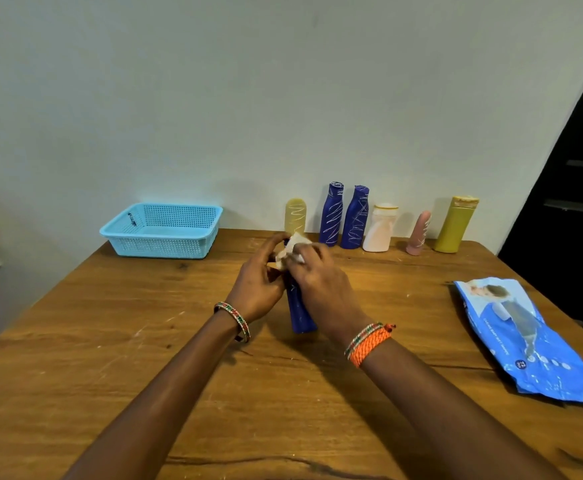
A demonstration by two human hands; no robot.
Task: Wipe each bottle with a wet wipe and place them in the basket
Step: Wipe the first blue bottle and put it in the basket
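A dark blue bottle (298,311) is held between both hands over the middle of the table, its base pointing toward me. My left hand (257,284) grips its upper part. My right hand (317,282) presses a white wet wipe (292,252) against the bottle's top end. Along the back wall stand a pale yellow bottle (295,214), two blue bottles (331,213) (355,218) with scribbled white marks, a white bottle (380,228), a small pink bottle (420,233) and an olive-yellow bottle (455,225). The light blue basket (162,232) sits at the back left, with nothing visible inside.
A blue pack of wet wipes (522,337) lies on the right side of the wooden table (110,358). A dark doorway (574,174) is at the far right. The wall runs right behind the row of bottles.
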